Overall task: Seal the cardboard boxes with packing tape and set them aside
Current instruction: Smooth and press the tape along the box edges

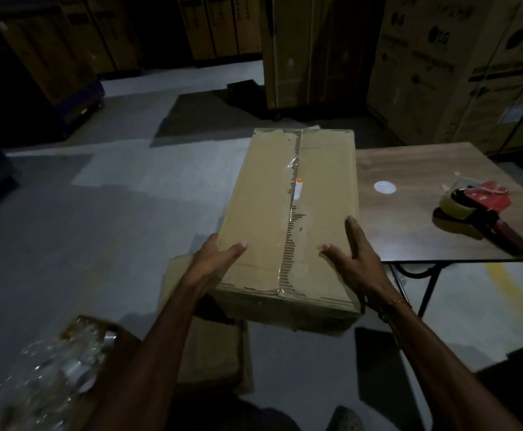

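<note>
Left hand: the left hand [219, 259] clasps the box [288, 219] at its near left edge, thumb flat on top, fingers out of sight down the side wall.
Right hand: the right hand [352, 259] mirrors it at the near right edge, thumb on the top face, fingers laid along the top edge and side; a thin bangle sits at the wrist.
Box position: it is carried in the air between both hands, left of the table [425, 244], long axis pointing away from the person, over the floor [98, 228].
Seal: clear tape [293, 194] runs along the centre seam and folds over the near end; the flaps look closed, so I judge sealing done and setting aside in hand.
Handling: stiff corrugated card with a dull, grippy surface; only the tape strip would be slick. It hangs level from a grip at one end, so I guess it is light to moderate, though contents are hidden.
Hold: the side walls near the corners are firmest; pressing the top mid-panel could bow the flaps.
Below: another box [210, 353] lies on the floor under the near end, with an open carton of plastic wrap [67, 368] at lower left.
Right: a tape gun [484, 213] rests on the table.
Far: tall printed cartons [472, 66] stand behind.
</note>
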A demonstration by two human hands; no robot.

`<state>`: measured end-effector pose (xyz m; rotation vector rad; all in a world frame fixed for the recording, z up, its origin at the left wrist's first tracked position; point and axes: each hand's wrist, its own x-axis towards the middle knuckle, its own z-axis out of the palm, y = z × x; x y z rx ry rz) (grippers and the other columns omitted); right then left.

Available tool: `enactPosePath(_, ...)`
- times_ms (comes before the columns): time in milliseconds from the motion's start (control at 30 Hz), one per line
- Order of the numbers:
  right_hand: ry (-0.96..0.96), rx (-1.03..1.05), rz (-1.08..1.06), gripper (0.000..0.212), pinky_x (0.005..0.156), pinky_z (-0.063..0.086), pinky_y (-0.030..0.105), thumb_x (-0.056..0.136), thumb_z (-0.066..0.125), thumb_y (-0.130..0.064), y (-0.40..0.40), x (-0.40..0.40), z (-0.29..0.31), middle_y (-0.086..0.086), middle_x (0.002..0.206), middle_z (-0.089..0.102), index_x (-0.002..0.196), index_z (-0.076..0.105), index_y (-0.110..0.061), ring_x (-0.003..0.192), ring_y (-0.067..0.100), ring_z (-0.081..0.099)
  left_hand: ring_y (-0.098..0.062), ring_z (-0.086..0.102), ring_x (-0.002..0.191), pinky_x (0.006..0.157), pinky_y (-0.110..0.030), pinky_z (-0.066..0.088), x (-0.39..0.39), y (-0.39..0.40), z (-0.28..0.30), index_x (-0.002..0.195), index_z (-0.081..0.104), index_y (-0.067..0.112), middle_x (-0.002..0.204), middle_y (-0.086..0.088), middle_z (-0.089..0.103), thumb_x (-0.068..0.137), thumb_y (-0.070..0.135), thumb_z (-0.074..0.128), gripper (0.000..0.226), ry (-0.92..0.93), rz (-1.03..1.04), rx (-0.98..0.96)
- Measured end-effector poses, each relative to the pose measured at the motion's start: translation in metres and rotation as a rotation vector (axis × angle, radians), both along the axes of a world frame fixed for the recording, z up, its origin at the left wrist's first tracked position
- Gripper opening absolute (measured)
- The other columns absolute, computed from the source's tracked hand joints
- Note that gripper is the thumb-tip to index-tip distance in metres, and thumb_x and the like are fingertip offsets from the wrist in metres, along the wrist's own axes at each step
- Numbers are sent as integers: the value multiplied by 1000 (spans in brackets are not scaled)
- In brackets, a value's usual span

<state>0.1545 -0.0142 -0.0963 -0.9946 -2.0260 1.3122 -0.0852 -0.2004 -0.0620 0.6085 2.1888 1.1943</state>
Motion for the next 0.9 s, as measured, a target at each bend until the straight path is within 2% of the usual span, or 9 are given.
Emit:
enactPosePath(67,-6,-8,42,103,121,30,42,81,70,-68,-34,-14,0,-7,165,27,161,18,-30,146,6,29,-18,60,104,75,-23,49,-4,-43,-3,136,55,15,123,0,64,91,43,73,55,32,35,-8)
enactPosePath(167,-19,-20,110,108,121,31,44,76,69,-75,-83,-42,0,-7,166,27,161,17,-33,148,10,30,-22,59,112,93,-31,48,-18,-108,-7,140,53,17,131,3,62,88,52,72,65,48,113,-31)
enactPosePath(267,-26,-16,179,100,121,31,43,84,71,-64,-129,-76,-1,-8,166,26,161,17,-33,148,9,30,-31,56,125,101,-35,46,-40,-168,-7,147,46,14,139,1,56,88,62,66,78,65,191,-92)
enactPosePath(367,-2,-29,250,96,118,29,34,87,73,-53,-168,-112,2,-7,165,27,162,18,-28,146,7,30,-35,48,135,109,-39,42,-59,-217,-12,152,39,10,152,-11,48,81,78,59,100,77,260,-128)
enactPosePath(500,-30,-10,343,89,110,30,31,91,71,-45,-207,-156,-2,-3,162,34,161,20,-24,133,3,32,-35,46,136,104,-37,40,-89,-267,-27,150,40,8,153,-15,46,87,71,58,91,89,346,-161)
enactPosePath(633,-82,-34,396,99,117,33,37,83,70,-60,-227,-191,-17,-2,163,33,161,21,-24,143,9,34,-32,50,131,101,-35,43,-116,-292,-43,143,46,6,147,-13,50,82,79,58,95,33,370,-192)
enactPosePath(733,-124,-84,420,110,120,33,40,75,69,-73,-223,-211,-36,-3,164,32,161,22,-24,144,9,34,-18,50,121,91,-24,37,-133,-292,-63,145,46,8,140,-4,52,91,55,66,74,-33,380,-139)
enactPosePath(800,-146,-126,419,113,120,34,45,73,70,-77,-216,-223,-50,-4,164,31,161,22,-24,147,11,33,-20,43,137,105,-30,37,-143,-286,-81,154,35,10,156,-7,41,89,54,70,86,-98,379,-161)
enactPosePath(900,-194,-144,411,97,118,32,34,85,73,-53,-201,-244,-67,-3,164,31,161,23,-19,145,7,31,-24,39,145,118,-38,33,-171,-276,-119,156,35,18,158,-1,39,76,70,75,104,-137,329,-156)
